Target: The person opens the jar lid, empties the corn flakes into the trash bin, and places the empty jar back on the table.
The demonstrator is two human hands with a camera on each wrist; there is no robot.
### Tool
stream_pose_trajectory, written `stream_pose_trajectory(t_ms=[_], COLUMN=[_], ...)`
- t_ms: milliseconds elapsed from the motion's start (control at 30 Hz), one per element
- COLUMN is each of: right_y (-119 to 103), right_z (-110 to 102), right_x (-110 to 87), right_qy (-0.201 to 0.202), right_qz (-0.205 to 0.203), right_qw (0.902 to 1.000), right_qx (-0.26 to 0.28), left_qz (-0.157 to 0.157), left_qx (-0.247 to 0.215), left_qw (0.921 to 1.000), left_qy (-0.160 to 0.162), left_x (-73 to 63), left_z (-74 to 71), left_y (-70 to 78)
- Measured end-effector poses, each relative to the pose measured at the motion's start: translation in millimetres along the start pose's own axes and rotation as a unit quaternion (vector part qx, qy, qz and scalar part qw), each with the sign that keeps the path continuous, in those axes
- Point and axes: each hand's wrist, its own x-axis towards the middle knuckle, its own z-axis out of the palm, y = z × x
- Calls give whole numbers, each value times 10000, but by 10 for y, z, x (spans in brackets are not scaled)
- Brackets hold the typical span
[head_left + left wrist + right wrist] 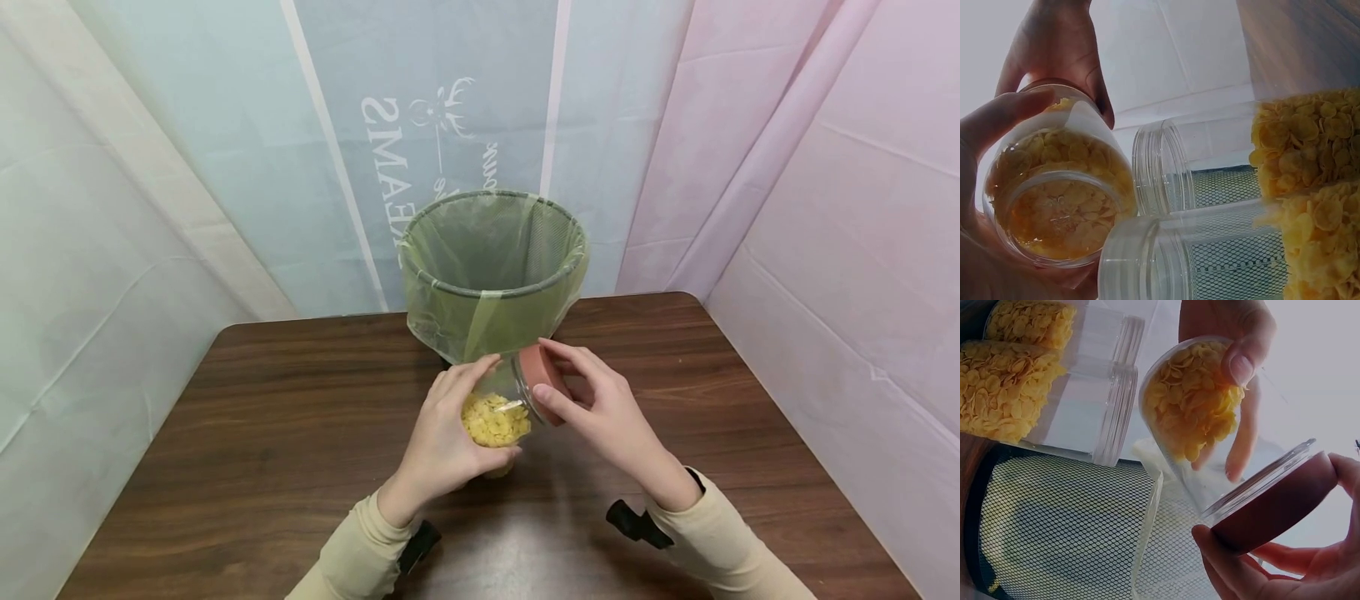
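My left hand (446,433) grips a clear jar (497,382) part filled with yellow flakes (495,421), probably cornflakes. The jar is tilted, its mouth towards the right. A pinkish-brown lid (542,379) sits at that mouth, and the fingers and thumb of my right hand (611,412) hold it by its edge. In the right wrist view the lid (1275,506) lies against the glass rim; whether it is threaded on I cannot tell. Two more clear jars, one (1310,137) beside the other (1319,250), stand close by without lids, partly filled with the same flakes.
Behind the hands stands a mesh bin (480,193) lined with a thin yellow-green bag (442,321). All of this is on a dark wood table (300,417). Pale cloth curtains (825,208) hang round its back and sides.
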Motion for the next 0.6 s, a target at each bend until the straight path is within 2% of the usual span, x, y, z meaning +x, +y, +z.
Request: stream_pose_trajectory(t_ms=[133,433,600], right_y=[-8,-36,-32], right_z=[-17,-52,-63], right_x=[-10,-28,-27], right_qy=[-121,-385,-403], right_qz=[-99,-741,-1080], right_qw=[9997,9963,9931], right_qx=[185,180,205], left_qz=[-76,-373,-355], left_qx=[-72,-573,-760], left_qw=[9999,9970,9954], left_qy=[-85,-366,-452], left_x=[-13,-40,-42], left_z=[-8,-4,-4], left_y=[7,4,-1])
